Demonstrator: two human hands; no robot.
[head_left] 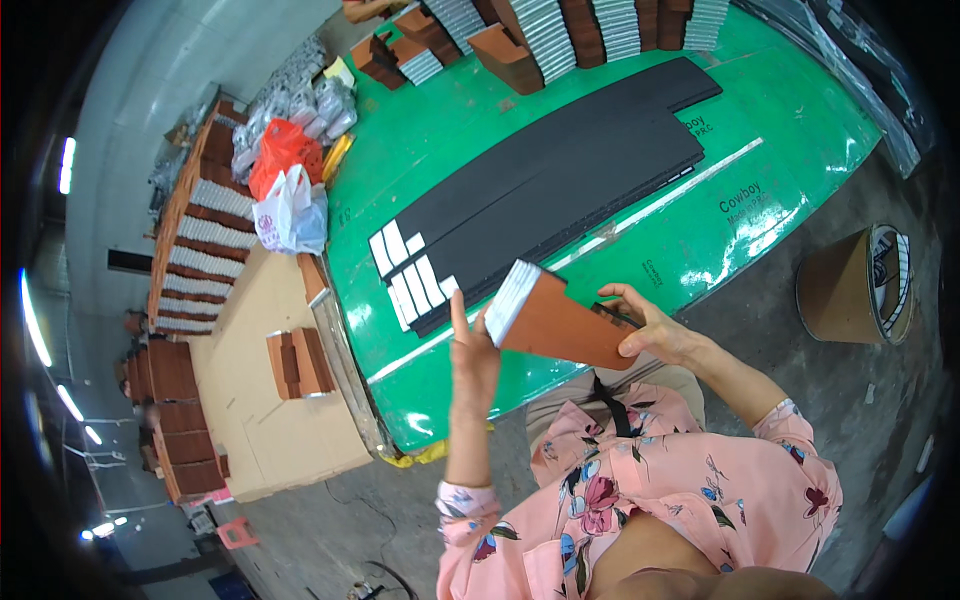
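Observation:
My right hand (655, 328) grips the right end of a reddish-brown stack of flat pieces (570, 325) with a whitish left end. Something small and dark shows by its fingertips, too little to name. Beside the whitish end is my left hand (473, 362), its index finger stretched out toward white patches (418, 287) at the left end of some long black sheets (560, 170). Its thumb side comes close to the brown stack; whether they touch I cannot tell. The other left fingers are partly hidden. The black sheets lie overlapping on a green-covered table (760, 170).
Brown and whitish stacks (560, 40) line the table's far edge, where another person's arm (365, 10) shows. Plastic bags (290, 210) sit at the far left. A tan board (270, 430) at left bears a brown stack (300, 362). A round bin (850, 290) stands at right.

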